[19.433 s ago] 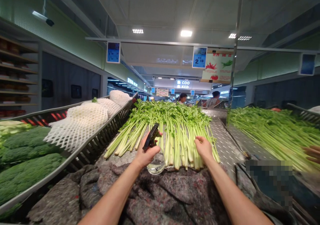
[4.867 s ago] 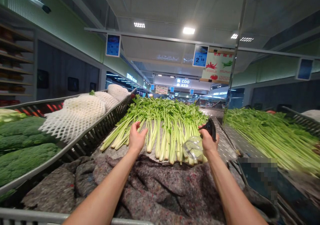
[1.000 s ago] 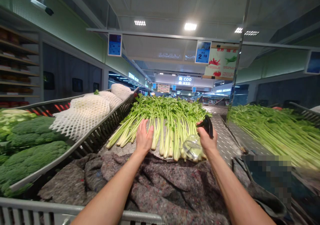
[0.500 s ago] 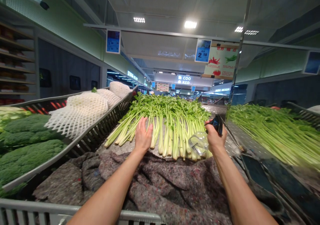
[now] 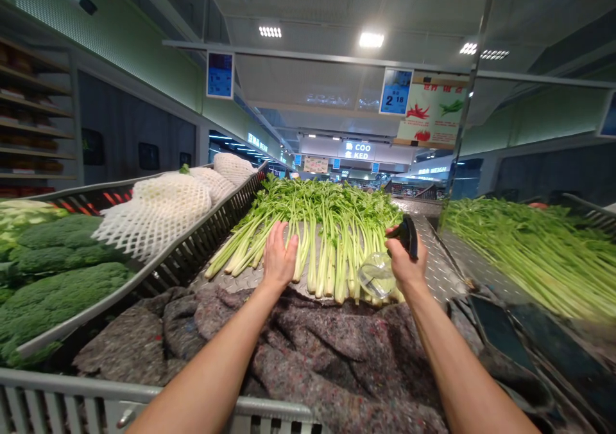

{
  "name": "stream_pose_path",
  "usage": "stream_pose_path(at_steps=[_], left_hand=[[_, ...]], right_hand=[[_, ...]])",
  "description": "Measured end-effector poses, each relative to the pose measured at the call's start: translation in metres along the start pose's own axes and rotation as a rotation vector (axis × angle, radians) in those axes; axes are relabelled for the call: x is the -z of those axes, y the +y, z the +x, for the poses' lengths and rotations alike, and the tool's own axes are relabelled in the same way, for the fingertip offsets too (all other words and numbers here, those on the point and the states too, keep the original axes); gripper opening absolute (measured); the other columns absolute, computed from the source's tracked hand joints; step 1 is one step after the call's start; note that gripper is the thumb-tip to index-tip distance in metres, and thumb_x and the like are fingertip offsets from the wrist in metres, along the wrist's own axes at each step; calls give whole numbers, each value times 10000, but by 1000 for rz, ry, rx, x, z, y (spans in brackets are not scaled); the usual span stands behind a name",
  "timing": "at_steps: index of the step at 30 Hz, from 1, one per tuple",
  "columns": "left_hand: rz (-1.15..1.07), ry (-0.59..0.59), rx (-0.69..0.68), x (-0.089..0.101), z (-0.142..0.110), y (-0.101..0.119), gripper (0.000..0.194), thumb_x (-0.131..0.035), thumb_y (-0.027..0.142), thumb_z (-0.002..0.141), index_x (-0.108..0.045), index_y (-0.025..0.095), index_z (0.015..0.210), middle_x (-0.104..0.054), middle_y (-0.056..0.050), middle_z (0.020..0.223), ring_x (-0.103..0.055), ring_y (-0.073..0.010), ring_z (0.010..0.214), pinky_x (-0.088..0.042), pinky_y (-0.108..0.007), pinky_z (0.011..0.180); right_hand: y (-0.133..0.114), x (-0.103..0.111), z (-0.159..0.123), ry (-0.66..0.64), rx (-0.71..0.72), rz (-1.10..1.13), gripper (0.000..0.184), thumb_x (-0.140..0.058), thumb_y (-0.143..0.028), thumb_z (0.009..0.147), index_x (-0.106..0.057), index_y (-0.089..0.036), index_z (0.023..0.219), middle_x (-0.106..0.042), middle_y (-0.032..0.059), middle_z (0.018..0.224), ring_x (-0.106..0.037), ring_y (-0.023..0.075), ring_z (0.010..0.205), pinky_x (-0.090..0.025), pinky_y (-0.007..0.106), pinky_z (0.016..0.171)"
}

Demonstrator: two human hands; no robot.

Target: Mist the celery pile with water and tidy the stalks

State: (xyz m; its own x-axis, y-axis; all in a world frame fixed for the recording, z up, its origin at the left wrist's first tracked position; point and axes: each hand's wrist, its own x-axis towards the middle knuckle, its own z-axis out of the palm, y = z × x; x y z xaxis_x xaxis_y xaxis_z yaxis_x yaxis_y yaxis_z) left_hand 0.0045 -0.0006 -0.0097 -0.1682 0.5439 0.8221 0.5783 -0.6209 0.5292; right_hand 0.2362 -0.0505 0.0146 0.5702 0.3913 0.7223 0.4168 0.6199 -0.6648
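Note:
A heap of green celery stalks (image 5: 327,228) lies on a metal shelf with raised studs (image 5: 436,267), cut ends toward me. My left hand (image 5: 279,257) rests flat on the stalks at the left of the heap, fingers stretched out. My right hand (image 5: 407,264) is wrapped round a clear spray bottle (image 5: 378,278) with a black trigger head (image 5: 407,235), held over the right-hand stalk ends.
A grey felt blanket (image 5: 308,350) covers the near part of the bin. A black slatted divider (image 5: 197,248) separates net-wrapped white produce (image 5: 158,212) and broccoli (image 5: 52,280) on the left. A mirror panel (image 5: 529,254) stands at the right. A metal rail (image 5: 96,389) runs along the front.
The spray bottle passed from my left hand to my right. In the last second my left hand stayed on the stalks, and my right hand swung right, then came partly back toward the stalk ends.

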Motion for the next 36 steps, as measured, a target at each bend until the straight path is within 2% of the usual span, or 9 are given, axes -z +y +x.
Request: stream_pose_path(at_steps=[9,20,24,30,36], left_hand=[[-8,-13,6,0,-1,2,474,-321,388,807,-414,106,1177,-390,-154,1286,-317,-234,1222,-246,-426,1021],[-10,-8,-38,0,-3,3,468,-313,387,808,-415,113,1173,-394,-151,1282,-323,-234,1218,-259,-440,1012],[-21,-9,-37,-1,-3,3,458,-316,393,808,-422,129,1167,-395,-139,1284,-321,-230,1221,-252,-440,1015],[-19,-25,-22,-2,-3,2,457,-310,399,810,-430,132,1160,-387,-142,1291,-315,-235,1225,-253,-452,1012],[-13,-39,-7,-1,-3,4,440,-320,388,804,-445,140,1145,-390,-134,1290,-324,-236,1221,-256,-446,1012]], right_hand=[[-7,0,-6,-103,-67,-47,271,-542,-269,593,-600,-189,844,-621,14,801,-556,168,725,-412,287,663],[-22,0,-13,-160,15,-165,270,-519,-266,600,-591,-186,848,-612,15,809,-539,164,693,-391,287,659],[-24,-1,-15,-173,24,-122,289,-512,-270,604,-584,-190,872,-610,11,829,-532,151,671,-393,283,655],[-19,-4,-18,-268,-12,-137,324,-515,-288,603,-586,-181,900,-608,15,796,-510,147,626,-391,282,604],[-20,-8,-20,-350,-109,46,258,-536,-243,594,-600,-172,833,-625,19,816,-559,171,753,-411,293,679]])
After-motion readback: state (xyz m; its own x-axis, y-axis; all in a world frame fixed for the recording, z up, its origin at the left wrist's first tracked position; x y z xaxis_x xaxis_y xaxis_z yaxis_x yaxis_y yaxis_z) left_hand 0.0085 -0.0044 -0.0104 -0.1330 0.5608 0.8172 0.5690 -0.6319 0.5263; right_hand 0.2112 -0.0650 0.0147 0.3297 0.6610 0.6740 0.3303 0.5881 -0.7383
